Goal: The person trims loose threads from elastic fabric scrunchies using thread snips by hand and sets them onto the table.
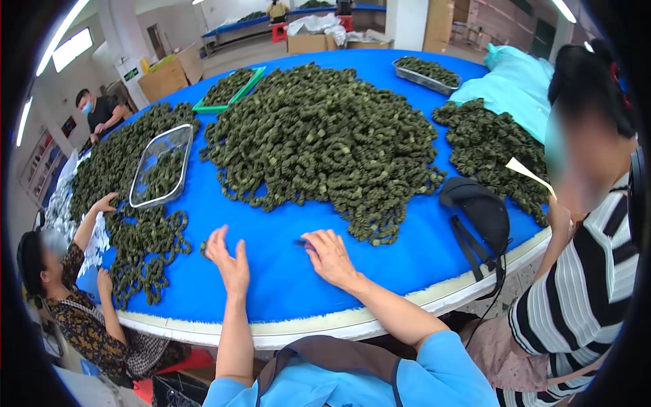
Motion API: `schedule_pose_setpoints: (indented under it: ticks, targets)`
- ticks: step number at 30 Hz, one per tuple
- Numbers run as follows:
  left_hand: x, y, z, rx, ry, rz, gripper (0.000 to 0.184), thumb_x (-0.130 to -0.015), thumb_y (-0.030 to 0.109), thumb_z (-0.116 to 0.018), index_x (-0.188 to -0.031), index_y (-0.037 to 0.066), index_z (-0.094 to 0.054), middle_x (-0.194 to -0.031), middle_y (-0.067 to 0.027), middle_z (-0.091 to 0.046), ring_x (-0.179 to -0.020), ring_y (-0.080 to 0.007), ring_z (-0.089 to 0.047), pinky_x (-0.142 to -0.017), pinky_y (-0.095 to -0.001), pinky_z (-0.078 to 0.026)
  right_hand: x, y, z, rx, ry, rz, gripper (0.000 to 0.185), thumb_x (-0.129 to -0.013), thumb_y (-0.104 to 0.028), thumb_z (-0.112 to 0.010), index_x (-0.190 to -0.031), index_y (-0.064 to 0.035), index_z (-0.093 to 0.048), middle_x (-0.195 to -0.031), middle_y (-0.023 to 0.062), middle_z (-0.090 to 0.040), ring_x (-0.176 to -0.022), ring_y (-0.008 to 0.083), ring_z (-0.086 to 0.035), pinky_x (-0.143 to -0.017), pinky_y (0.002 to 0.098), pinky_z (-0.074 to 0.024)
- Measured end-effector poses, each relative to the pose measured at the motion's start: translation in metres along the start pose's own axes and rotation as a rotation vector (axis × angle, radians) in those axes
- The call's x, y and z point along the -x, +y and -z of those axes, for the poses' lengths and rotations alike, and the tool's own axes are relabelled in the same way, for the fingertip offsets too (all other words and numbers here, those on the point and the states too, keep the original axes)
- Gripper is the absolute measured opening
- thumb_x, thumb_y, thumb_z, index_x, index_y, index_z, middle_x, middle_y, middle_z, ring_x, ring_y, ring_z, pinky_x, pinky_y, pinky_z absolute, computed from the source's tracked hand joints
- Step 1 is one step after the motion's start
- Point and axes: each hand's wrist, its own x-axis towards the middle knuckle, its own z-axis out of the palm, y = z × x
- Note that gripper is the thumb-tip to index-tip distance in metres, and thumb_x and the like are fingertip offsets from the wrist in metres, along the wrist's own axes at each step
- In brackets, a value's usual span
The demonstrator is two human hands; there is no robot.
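Note:
My left hand (228, 261) is over the blue cloth (271, 285), its fingers stretched and the thumb apart. A small dark green piece (203, 249) shows at its left edge; whether the hand touches it I cannot tell. My right hand (331, 258) is closed around a small dark tool (299, 242), mostly hidden by the fingers, so its kind is unclear. Beyond both hands lies a large heap of dark green coiled, ruffled strips (325, 136). Some loose strands (380, 227) trail from the heap toward my right hand.
A clear plastic basket (139, 169), a green tray (244, 88) and a grey tray (447, 88) hold more strips. A black bag (481, 214) lies at right, beside a smaller pile (491, 139) and turquoise cloth (515, 85). Co-workers are at both sides and far left.

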Motion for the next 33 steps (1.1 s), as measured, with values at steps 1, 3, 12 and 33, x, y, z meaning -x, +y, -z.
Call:
schedule_pose_setpoints:
  ticks: [1,3,12,33]
  targets:
    - [0.007,0.010,-0.007,0.018,0.009,-0.013,0.045,-0.086,0.013,-0.061,-0.129,0.008,-0.050,-0.133,-0.0177,-0.042,-0.120,-0.0349,-0.039,-0.104,-0.0433,-0.028,0.000,0.000,0.003,-0.009,-0.010,-0.019,0.035,-0.081,-0.004,-0.063,-0.115,-0.0095,-0.057,-0.102,0.0067,-0.057,-0.089,0.0247,-0.054,-0.076,0.0345,-0.0432]
    - [0.022,0.027,-0.017,0.086,-0.170,-0.137,0.045,-0.082,0.011,-0.063,-0.126,0.010,-0.052,-0.132,-0.0165,-0.043,-0.123,-0.0347,-0.038,-0.106,-0.0445,-0.028,-0.003,-0.005,0.004,-0.035,-0.030,-0.051,0.035,-0.081,-0.004,-0.062,-0.115,-0.0097,-0.057,-0.103,0.0071,-0.056,-0.093,0.0252,-0.053,-0.080,0.0359,-0.0427]
    - [0.060,0.074,-0.032,0.165,-0.507,-0.477,0.041,-0.078,0.004,-0.065,-0.118,0.010,-0.056,-0.133,-0.0150,-0.043,-0.128,-0.0381,-0.035,-0.108,-0.0476,-0.028,0.051,-0.008,0.062,-0.046,0.202,-0.134,0.027,-0.080,0.000,-0.062,-0.106,-0.0078,-0.063,-0.105,0.0069,-0.060,-0.096,0.0242,-0.055,-0.086,0.0324,-0.0453]
    - [0.050,0.084,-0.046,0.306,-0.618,-0.555,0.038,-0.076,0.000,-0.066,-0.113,0.010,-0.060,-0.129,-0.0114,-0.048,-0.128,-0.0378,-0.035,-0.107,-0.0477,-0.031,0.087,0.002,0.147,0.261,0.483,-0.174,0.028,-0.076,0.005,-0.061,-0.100,-0.0080,-0.065,-0.097,0.0055,-0.062,-0.090,0.0222,-0.055,-0.080,0.0309,-0.0453]
